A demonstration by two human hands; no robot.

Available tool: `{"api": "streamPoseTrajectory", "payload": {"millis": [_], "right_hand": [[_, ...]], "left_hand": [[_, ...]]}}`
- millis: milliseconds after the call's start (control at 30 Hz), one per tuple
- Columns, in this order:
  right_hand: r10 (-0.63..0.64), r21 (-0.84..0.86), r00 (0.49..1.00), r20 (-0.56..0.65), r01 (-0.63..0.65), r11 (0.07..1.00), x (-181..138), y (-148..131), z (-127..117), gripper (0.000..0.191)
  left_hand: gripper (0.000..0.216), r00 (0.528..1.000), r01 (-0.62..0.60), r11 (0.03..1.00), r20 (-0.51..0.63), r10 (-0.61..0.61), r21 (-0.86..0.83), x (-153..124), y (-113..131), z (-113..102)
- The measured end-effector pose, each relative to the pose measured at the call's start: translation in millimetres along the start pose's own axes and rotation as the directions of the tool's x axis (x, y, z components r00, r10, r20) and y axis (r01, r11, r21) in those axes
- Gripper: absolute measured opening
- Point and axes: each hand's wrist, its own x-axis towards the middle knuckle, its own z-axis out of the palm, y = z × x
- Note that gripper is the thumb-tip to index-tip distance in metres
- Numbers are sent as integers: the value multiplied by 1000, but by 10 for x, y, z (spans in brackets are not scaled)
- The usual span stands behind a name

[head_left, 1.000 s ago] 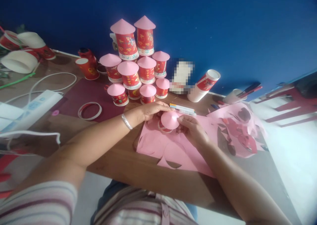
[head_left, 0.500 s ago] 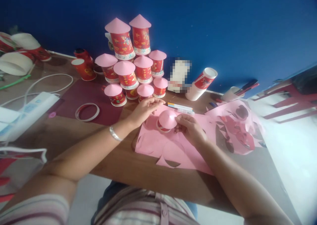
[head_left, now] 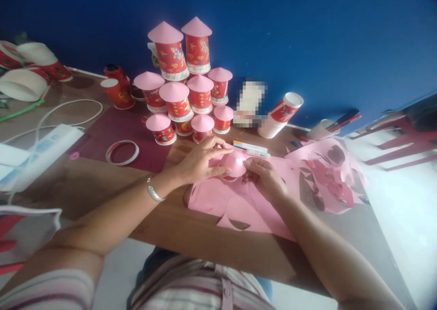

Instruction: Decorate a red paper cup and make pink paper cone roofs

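Note:
A small pink paper cone (head_left: 234, 164) sits over a short red paper cup piece (head_left: 229, 179), of which only the lower rim shows. My right hand (head_left: 265, 175) pinches the cone's right edge between thumb and fingers. On the other side, my left hand (head_left: 205, 159) has its thumb and fingers around the cone's left edge. Both hands are above a pink paper sheet (head_left: 208, 196) with cut-out holes and a loose pointed scrap. Just behind the cone lie pens (head_left: 251, 149).
Several red cups with pink cone roofs (head_left: 174, 98) stand stacked by the blue wall. Pink paper scraps (head_left: 331, 182) and a pen cup (head_left: 322, 130) are at right. A tape roll (head_left: 122, 153), a power strip (head_left: 44, 153) and cables lie left. Joined cups (head_left: 282, 114) lean behind.
My left hand has come down from behind the cone to its left edge, and its thumb and fingers now close around it. My right hand keeps its pinch. The view has shifted slightly.

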Motion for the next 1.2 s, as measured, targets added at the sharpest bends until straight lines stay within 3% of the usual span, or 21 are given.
{"api": "streamPoseTrajectory", "payload": {"millis": [67, 133, 200, 300, 400, 500, 800, 1200], "right_hand": [[1, -1, 1000, 4, -1, 1000, -2, -1, -7, 40], [0, -5, 1000, 0, 0, 1000, -4, 1, -17, 41], [-5, -4, 1000, -8, 5, 1000, -7, 8, -27, 41], [-8, 2, 1000, -14, 8, 1000, -6, 25, -35, 42], [-4, 1, 1000, -10, 4, 1000, 1, 38, -35, 43], [-1, -13, 1000, -5, 1, 1000, 9, 41, -28, 44], [3, -38, 1000, -5, -4, 999, 10, 29, -14, 45], [-20, -22, 1000, 7, 21, 1000, 27, 36, 13, 45]], "left_hand": [[52, 998, 51, 997, -16, -52, -56, 1, 21, -2], [52, 982, 171, 971, -57, -182, -166, 2, 38, 1], [45, 924, 343, 889, -61, -378, -304, 3, 49, 11], [43, 816, 542, 711, 79, -572, -447, 7, 62, 32], [48, 756, 622, 583, 206, -621, -522, 20, 83, 60], [50, 721, 643, 478, 263, -641, -599, 36, 106, 90], [50, 687, 622, 260, 356, -634, -739, 39, 93, 101], [51, 676, 582, 108, 405, -616, -806, 76, 63, 129]]}}
